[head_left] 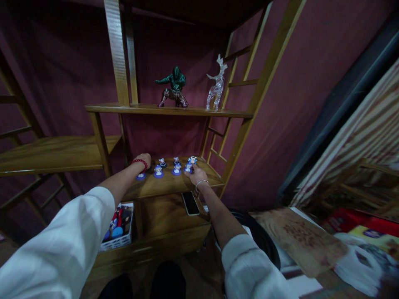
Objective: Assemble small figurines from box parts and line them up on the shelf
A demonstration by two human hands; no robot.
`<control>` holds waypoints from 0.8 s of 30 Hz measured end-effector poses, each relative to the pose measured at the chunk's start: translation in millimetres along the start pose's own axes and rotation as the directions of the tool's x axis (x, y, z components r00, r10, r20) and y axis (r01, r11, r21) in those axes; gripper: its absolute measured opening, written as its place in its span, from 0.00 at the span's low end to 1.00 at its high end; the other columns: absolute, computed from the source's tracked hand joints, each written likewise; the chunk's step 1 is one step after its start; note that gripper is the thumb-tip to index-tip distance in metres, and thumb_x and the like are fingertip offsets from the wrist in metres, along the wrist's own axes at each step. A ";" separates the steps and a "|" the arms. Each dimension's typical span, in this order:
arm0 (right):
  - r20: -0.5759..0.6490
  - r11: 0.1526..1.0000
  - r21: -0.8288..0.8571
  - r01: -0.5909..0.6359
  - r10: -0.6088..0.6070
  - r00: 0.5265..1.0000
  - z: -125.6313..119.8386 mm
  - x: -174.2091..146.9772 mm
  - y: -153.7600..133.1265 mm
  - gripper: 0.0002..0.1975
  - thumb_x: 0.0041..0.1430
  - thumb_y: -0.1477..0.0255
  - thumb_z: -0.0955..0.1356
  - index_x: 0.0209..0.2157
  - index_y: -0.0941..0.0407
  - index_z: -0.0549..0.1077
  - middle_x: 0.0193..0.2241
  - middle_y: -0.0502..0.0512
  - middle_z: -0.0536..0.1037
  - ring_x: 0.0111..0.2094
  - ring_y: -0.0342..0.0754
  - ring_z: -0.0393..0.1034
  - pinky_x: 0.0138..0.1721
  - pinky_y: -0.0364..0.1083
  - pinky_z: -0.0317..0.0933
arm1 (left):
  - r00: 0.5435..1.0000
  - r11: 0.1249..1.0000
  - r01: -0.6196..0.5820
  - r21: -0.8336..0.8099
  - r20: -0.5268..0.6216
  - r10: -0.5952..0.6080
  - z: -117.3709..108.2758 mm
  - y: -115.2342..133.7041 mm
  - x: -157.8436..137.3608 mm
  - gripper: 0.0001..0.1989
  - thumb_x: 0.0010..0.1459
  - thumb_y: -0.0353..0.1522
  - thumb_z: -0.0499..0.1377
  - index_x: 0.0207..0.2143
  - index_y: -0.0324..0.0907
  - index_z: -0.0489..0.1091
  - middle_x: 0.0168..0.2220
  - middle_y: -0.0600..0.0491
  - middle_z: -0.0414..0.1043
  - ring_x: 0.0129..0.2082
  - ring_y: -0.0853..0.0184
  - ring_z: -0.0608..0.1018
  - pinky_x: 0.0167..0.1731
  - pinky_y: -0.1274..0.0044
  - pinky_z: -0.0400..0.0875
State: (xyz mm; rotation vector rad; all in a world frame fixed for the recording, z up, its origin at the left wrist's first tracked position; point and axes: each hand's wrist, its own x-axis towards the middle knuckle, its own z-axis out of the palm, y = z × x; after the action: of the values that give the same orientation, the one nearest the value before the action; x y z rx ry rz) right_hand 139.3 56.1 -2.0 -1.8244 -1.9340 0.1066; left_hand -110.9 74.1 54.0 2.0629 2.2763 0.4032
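On the wooden shelf (pixel 146 189) stand several small figurines in two rows. The front row has white figures on purple bases, such as one figurine (pixel 158 171) and another figurine (pixel 176 169). Behind them are darker figurines, one of them a pink-and-dark figurine (pixel 162 162). My left hand (pixel 144 159), with a red bead bracelet, is closed at the row's left end, above a purple-based figurine (pixel 141 176); its fingertips are hidden. At the right end my right hand (pixel 197 176), wearing a silver bangle, has its fingers closed around a purple figurine (pixel 188 167). A blue-and-white figurine (pixel 192 160) stands just behind.
A green crouching statue (pixel 176 83) and a clear deer figure (pixel 216 85) stand on the upper shelf (pixel 193 111). Below lies a phone (pixel 190 203). A white basket (pixel 116 244) of coloured toys sits lower left. Shelf posts flank my arms.
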 end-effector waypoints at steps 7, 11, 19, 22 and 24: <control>0.004 1.000 -0.002 0.001 -0.001 1.000 -0.6 -0.6 -1.0 0.17 0.51 0.62 0.65 0.42 0.53 0.67 0.37 0.54 0.74 0.39 0.47 0.68 0.35 0.41 0.57 | 0.998 0.997 -0.022 0.075 0.063 0.017 -6.7 1.8 0.0 0.13 0.42 0.31 0.58 0.33 0.43 0.74 0.37 0.45 0.74 0.40 0.61 0.74 0.38 0.76 0.67; -0.003 1.000 0.006 0.003 -0.003 1.000 -0.3 -0.5 -0.9 0.17 0.50 0.63 0.65 0.43 0.53 0.67 0.37 0.54 0.74 0.38 0.47 0.68 0.35 0.41 0.57 | 0.997 0.994 -0.035 0.099 0.074 0.028 -6.4 3.2 -0.3 0.12 0.44 0.29 0.56 0.33 0.41 0.74 0.38 0.44 0.74 0.41 0.60 0.74 0.38 0.75 0.67; -0.003 1.000 0.015 -0.003 0.003 1.000 1.4 0.6 -0.2 0.18 0.50 0.63 0.66 0.43 0.54 0.67 0.38 0.54 0.74 0.39 0.47 0.68 0.35 0.41 0.57 | 0.997 0.995 -0.037 0.090 0.074 0.030 -2.9 3.1 3.1 0.12 0.43 0.27 0.56 0.32 0.41 0.74 0.38 0.43 0.74 0.40 0.59 0.74 0.38 0.74 0.68; 0.002 1.000 0.016 -0.003 0.003 1.000 1.6 0.7 -0.1 0.18 0.50 0.63 0.65 0.43 0.54 0.66 0.37 0.53 0.75 0.38 0.47 0.68 0.34 0.41 0.58 | 0.998 0.998 -0.044 0.048 0.049 0.041 -2.0 0.9 2.6 0.12 0.40 0.29 0.58 0.32 0.43 0.75 0.38 0.46 0.74 0.40 0.60 0.74 0.39 0.75 0.67; 0.004 1.000 0.015 -0.006 0.006 1.000 1.2 0.6 -0.3 0.18 0.50 0.62 0.66 0.43 0.54 0.66 0.37 0.53 0.75 0.38 0.47 0.68 0.34 0.41 0.58 | 0.999 0.999 -0.054 0.005 0.008 0.054 -2.5 -1.1 1.9 0.13 0.39 0.30 0.59 0.31 0.45 0.75 0.37 0.47 0.75 0.40 0.61 0.74 0.39 0.75 0.67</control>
State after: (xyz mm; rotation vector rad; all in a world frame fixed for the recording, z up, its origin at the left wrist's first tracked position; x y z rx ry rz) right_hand 138.5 56.9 -2.8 -1.8210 -1.9256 0.1265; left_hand -112.7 75.5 56.4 2.1283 2.2236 0.3920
